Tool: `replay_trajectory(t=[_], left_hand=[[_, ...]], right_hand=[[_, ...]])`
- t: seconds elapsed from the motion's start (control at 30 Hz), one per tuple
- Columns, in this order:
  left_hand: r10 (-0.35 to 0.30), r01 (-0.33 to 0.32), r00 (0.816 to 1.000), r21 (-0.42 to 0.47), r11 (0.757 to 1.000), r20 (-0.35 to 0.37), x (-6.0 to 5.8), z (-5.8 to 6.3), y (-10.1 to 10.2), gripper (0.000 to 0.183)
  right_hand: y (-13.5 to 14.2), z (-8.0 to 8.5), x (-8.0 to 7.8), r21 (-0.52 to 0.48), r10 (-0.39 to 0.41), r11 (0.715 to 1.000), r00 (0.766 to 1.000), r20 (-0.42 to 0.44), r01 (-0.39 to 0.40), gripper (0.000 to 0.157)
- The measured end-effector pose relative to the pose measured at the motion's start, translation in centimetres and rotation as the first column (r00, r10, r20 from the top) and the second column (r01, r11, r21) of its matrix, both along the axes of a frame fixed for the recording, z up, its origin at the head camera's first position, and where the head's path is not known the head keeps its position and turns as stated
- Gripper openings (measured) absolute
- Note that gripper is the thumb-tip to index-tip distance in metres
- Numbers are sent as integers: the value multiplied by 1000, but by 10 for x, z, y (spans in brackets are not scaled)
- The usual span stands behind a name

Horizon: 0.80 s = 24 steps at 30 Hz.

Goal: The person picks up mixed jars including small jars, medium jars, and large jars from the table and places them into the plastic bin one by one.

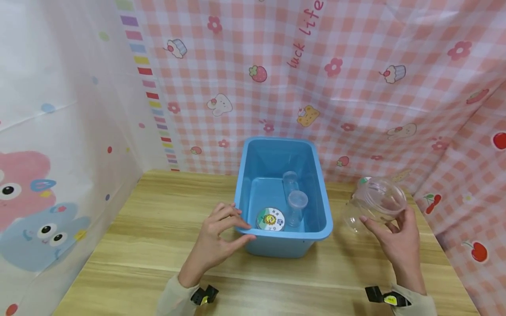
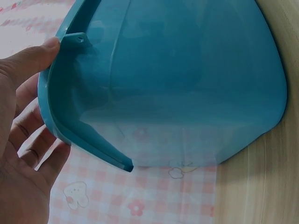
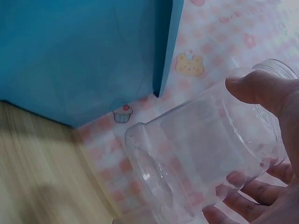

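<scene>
A blue plastic tub stands on the table. My left hand holds its front-left corner, thumb at the front rim and fingertips round the side. In the right wrist view, my right hand grips a clear plastic jar near its mouth, thumb on one side and fingers on the other. The head view shows this jar tilted, to the right of the tub. Inside the tub lie a round lid with a flower print and two small clear containers, one behind the other.
Partly hidden behind the held jar is a thing with a green and white top. A pink checked cloth hangs behind the wooden table, with more printed cloth at both sides.
</scene>
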<state>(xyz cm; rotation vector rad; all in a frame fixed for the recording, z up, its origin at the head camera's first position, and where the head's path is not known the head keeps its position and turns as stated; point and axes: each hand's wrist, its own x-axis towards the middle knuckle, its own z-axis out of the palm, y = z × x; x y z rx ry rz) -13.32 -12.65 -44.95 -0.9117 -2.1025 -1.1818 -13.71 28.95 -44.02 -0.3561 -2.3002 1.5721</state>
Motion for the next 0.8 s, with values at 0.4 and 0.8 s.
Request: replay_trajectory(t=[0.4,0.8], left_hand=[[21,-21,998,1,1000,51,3,1,1,23],[17,-17,999,9,1000,45,2,0,0,23]], right_hand=[[-8,22,1,100,74,993,989,-130,-61,95],[-15,51,-13,183,150,977,959,-242,-107,97]])
